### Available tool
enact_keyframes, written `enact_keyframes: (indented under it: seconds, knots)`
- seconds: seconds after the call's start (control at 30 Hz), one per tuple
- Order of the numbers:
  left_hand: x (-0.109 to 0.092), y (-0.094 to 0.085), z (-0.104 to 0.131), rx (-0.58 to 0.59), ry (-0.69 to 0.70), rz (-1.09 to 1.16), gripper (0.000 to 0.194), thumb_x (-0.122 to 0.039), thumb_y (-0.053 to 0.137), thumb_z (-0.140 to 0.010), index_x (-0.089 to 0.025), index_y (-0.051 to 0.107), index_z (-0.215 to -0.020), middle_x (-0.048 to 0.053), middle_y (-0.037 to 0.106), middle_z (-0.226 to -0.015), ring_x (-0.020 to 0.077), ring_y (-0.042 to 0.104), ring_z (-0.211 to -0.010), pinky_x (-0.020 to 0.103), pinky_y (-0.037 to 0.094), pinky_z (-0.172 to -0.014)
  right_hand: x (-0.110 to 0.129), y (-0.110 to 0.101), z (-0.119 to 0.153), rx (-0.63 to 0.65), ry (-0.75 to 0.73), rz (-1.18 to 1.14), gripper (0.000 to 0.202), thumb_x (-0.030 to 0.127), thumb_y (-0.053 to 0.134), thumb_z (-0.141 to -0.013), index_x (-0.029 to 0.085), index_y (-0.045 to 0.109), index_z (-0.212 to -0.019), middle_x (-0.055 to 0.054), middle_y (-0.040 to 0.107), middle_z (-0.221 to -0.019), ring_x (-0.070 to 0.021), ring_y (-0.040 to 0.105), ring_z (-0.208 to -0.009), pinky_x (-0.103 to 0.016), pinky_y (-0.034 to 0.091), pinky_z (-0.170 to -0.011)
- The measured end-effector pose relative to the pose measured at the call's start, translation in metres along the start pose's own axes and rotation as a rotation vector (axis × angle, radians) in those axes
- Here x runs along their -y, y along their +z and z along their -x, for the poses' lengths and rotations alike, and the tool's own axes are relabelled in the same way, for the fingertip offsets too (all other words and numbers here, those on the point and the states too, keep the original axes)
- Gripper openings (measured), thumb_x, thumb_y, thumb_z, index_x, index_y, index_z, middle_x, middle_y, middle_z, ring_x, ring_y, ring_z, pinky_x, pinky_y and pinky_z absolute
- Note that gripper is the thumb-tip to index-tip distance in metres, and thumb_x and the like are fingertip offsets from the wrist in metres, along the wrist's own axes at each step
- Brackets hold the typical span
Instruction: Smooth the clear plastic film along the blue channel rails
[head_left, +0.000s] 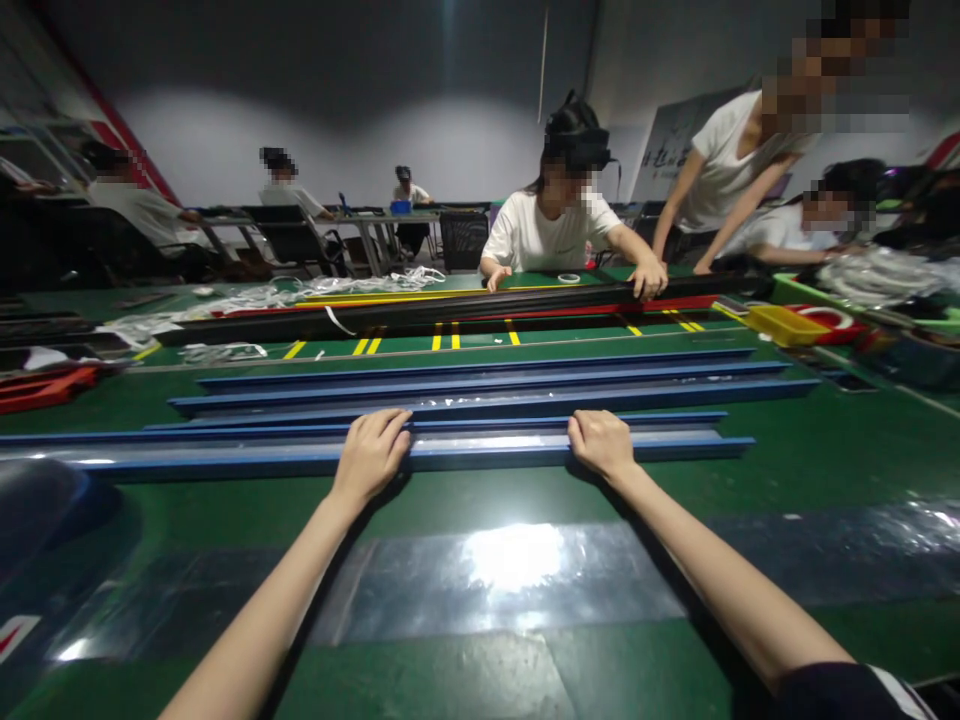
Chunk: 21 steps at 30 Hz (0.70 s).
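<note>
A long blue channel strip (487, 440) lies across the green table (480, 500), nearest to me. My left hand (373, 450) is wrapped over it left of centre, fingers curled over its far edge. Right of centre, my right hand (602, 440) grips the same strip with bent fingers. The undersides of both hands are hidden. Just beyond are more blue channel strips (525, 387), lying roughly parallel. Between my forearms a clear plastic sheet (420, 580) lies flat and reflects a bright light.
Across the table a person (551, 230) rests both hands by long black strips (465, 308). A yellow tray (784, 325) and green bin (806, 295) stand at right. A red object (45, 388) and dark blue curved object (45, 510) are at left.
</note>
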<state>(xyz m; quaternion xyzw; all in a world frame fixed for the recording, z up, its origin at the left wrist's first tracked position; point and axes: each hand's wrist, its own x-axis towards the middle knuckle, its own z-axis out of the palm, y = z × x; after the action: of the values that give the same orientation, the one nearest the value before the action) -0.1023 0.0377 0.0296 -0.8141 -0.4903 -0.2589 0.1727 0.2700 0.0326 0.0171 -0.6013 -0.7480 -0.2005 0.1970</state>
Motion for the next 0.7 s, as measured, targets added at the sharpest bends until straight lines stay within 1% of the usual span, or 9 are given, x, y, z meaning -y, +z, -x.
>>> enact_keyframes:
  seconds: [0.1, 0.2, 0.27, 0.37, 0.43, 0.47, 0.53, 0.6, 0.7]
  knots:
    - [-0.038, 0.005, -0.019, 0.033, 0.083, 0.049, 0.037, -0.032, 0.032, -0.091, -0.017, 0.058, -0.113, 0.009, 0.063, -0.108, 0.0217, 0.055, -0.102, 0.039, 0.037, -0.09, 0.029, 0.002, -0.008, 0.028, -0.007, -0.034, 0.04, 0.033, 0.031, -0.089, 0.016, 0.061, -0.069, -0.009, 0.066, -0.07, -0.0178, 0.055, -0.063, -0.031, 0.031, -0.065]
    - [-0.077, 0.012, -0.034, 0.037, 0.116, 0.114, 0.033, -0.029, 0.035, -0.091, -0.018, 0.058, -0.111, 0.008, 0.063, -0.107, 0.0206, 0.055, -0.101, 0.038, 0.036, -0.09, 0.05, 0.004, -0.014, 0.052, -0.013, -0.056, 0.043, 0.036, 0.029, -0.09, 0.015, 0.062, -0.071, -0.01, 0.066, -0.072, -0.0188, 0.056, -0.066, -0.031, 0.031, -0.066]
    - [-0.1, 0.015, -0.039, 0.038, 0.154, 0.152, 0.029, -0.025, 0.037, -0.09, -0.017, 0.059, -0.107, 0.008, 0.062, -0.105, 0.0201, 0.053, -0.102, 0.037, 0.036, -0.09, 0.057, 0.005, -0.018, 0.06, -0.009, -0.075, 0.044, 0.037, 0.029, -0.09, 0.015, 0.062, -0.072, -0.01, 0.066, -0.074, -0.0191, 0.057, -0.068, -0.031, 0.031, -0.067]
    - [-0.128, 0.013, -0.038, 0.046, 0.226, 0.142, 0.026, -0.023, 0.036, -0.089, -0.016, 0.061, -0.089, 0.007, 0.062, -0.087, 0.0188, 0.053, -0.089, 0.037, 0.035, -0.09, 0.056, 0.009, -0.023, 0.067, 0.006, -0.114, 0.041, 0.036, 0.031, -0.09, 0.015, 0.063, -0.075, -0.009, 0.067, -0.077, -0.0185, 0.057, -0.071, -0.03, 0.032, -0.068]
    - [-0.14, 0.006, -0.032, 0.082, 0.253, 0.128, 0.027, -0.023, 0.035, -0.09, -0.016, 0.06, -0.081, 0.005, 0.06, -0.078, 0.0181, 0.052, -0.083, 0.037, 0.035, -0.089, 0.052, 0.011, -0.026, 0.075, -0.002, -0.145, 0.039, 0.035, 0.032, -0.09, 0.015, 0.063, -0.077, -0.009, 0.067, -0.079, -0.018, 0.057, -0.073, -0.029, 0.033, -0.069]
    - [-0.144, 0.002, -0.028, 0.127, 0.257, 0.133, 0.027, -0.023, 0.035, -0.09, -0.016, 0.059, -0.08, 0.005, 0.059, -0.076, 0.0177, 0.051, -0.081, 0.036, 0.034, -0.088, 0.05, 0.012, -0.027, 0.079, -0.008, -0.161, 0.039, 0.035, 0.032, -0.091, 0.015, 0.063, -0.079, -0.01, 0.067, -0.079, -0.0182, 0.057, -0.075, -0.029, 0.034, -0.069]
    - [-0.147, -0.007, -0.018, 0.253, 0.227, 0.169, 0.028, -0.027, 0.035, -0.091, -0.017, 0.058, -0.081, 0.004, 0.059, -0.077, 0.0171, 0.051, -0.079, 0.034, 0.035, -0.084, 0.046, 0.013, -0.027, 0.076, -0.025, -0.207, 0.04, 0.035, 0.03, -0.091, 0.015, 0.063, -0.083, -0.01, 0.066, -0.082, -0.0193, 0.056, -0.08, -0.029, 0.036, -0.072]
    - [-0.146, -0.015, -0.009, 0.389, 0.166, 0.237, 0.027, -0.035, 0.037, -0.091, -0.018, 0.058, -0.084, 0.003, 0.06, -0.082, 0.0171, 0.051, -0.082, 0.032, 0.035, -0.079, 0.043, 0.012, -0.027, 0.044, -0.067, -0.297, 0.038, 0.034, 0.03, -0.092, 0.015, 0.062, -0.091, -0.011, 0.065, -0.092, -0.0207, 0.055, -0.089, -0.031, 0.039, -0.077]
    - [-0.142, -0.023, 0.002, 0.567, 0.101, 0.356, 0.032, -0.05, 0.047, -0.084, -0.021, 0.057, -0.09, 0.001, 0.059, -0.09, 0.0179, 0.051, -0.088, 0.03, 0.035, -0.078, 0.038, 0.003, -0.024, -0.037, -0.146, -0.478, 0.031, 0.029, 0.034, -0.09, 0.015, 0.058, -0.105, -0.012, 0.06, -0.108, -0.021, 0.05, -0.102, -0.033, 0.039, -0.088]
